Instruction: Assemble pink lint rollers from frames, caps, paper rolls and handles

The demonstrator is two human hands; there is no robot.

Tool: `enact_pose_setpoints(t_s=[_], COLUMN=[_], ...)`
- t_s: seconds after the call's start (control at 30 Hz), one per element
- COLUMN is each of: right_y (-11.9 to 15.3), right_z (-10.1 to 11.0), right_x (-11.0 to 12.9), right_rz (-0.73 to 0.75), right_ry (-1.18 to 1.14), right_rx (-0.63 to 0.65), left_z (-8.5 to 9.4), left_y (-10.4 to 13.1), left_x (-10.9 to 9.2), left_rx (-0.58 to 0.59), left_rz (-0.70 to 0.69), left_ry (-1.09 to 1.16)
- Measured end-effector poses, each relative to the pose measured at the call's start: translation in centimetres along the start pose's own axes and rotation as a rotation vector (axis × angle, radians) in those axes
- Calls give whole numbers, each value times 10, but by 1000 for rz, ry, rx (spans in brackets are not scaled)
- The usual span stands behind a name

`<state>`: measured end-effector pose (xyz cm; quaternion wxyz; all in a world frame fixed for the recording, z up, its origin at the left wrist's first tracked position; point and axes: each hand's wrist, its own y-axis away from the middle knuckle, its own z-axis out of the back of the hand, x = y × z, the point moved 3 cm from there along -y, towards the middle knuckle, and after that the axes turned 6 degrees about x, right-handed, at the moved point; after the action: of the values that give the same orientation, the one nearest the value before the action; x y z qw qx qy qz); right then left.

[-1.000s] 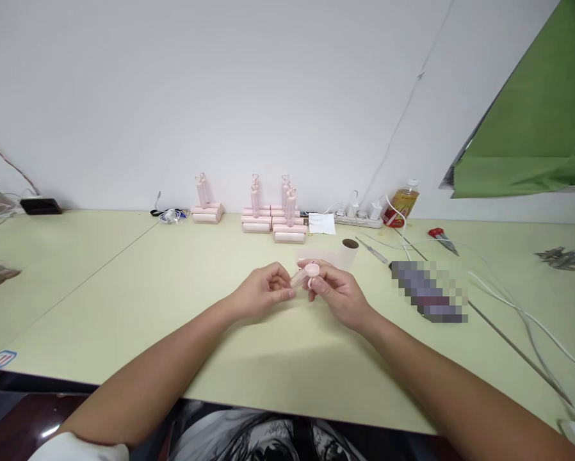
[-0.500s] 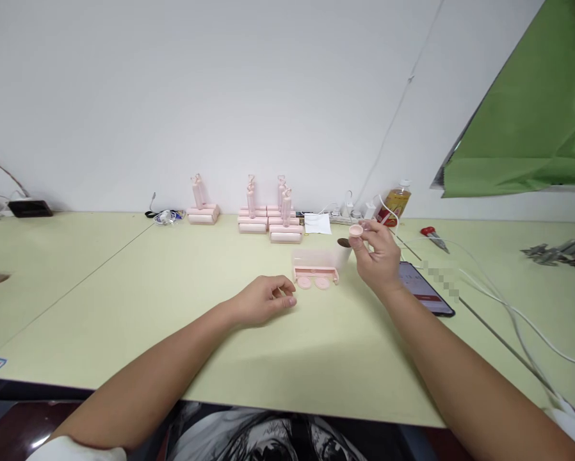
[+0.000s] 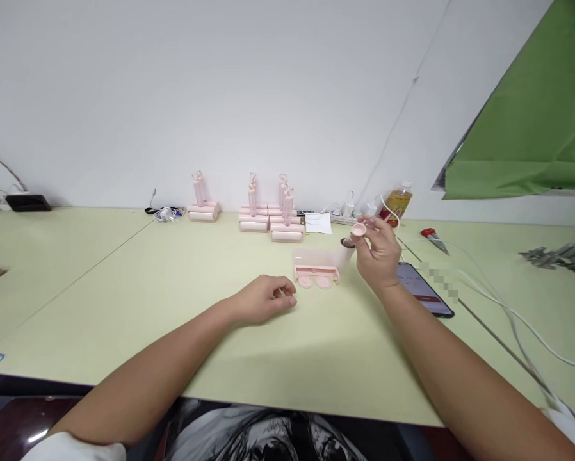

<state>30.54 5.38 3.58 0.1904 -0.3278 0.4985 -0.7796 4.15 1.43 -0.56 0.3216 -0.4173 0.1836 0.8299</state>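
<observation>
My right hand (image 3: 378,255) pinches a small pale pink round piece (image 3: 358,230) between thumb and fingers, raised above the table. Just left of it, a whitish cylinder (image 3: 344,257) with a dark open end stands tilted; whether my fingers touch it I cannot tell. Beside the cylinder lies an open pink case (image 3: 315,272) with a see-through lid (image 3: 311,257). Two flat pink discs (image 3: 305,282) lie at its front edge. My left hand (image 3: 263,299) rests on the table, fingers loosely bent and thumb apart, holding nothing.
Pink cases with upright handles (image 3: 286,232) stand along the wall, with another set (image 3: 203,211) farther left. A phone (image 3: 424,289) lies by my right wrist. Behind are a bottle (image 3: 397,203), white paper (image 3: 318,223) and cables; red-handled pliers (image 3: 434,240) lie right.
My right hand has tipped the pink round piece so its face turns more toward me. The dark end of the cylinder now looks partly covered. My left hand keeps its place.
</observation>
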Motion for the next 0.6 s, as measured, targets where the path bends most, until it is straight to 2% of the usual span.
enact_pose_setpoints(t_s=[0.3, 0.6], right_y=[22, 29], right_z=[-27, -32], right_x=[-30, -33], right_rz=[-169, -203], right_ry=[-4, -30], right_rx=[217, 256], left_z=[1, 1], left_y=[1, 0], left_x=[0, 0], left_rx=[-1, -8], left_rz=[0, -11], left_ry=[-22, -17])
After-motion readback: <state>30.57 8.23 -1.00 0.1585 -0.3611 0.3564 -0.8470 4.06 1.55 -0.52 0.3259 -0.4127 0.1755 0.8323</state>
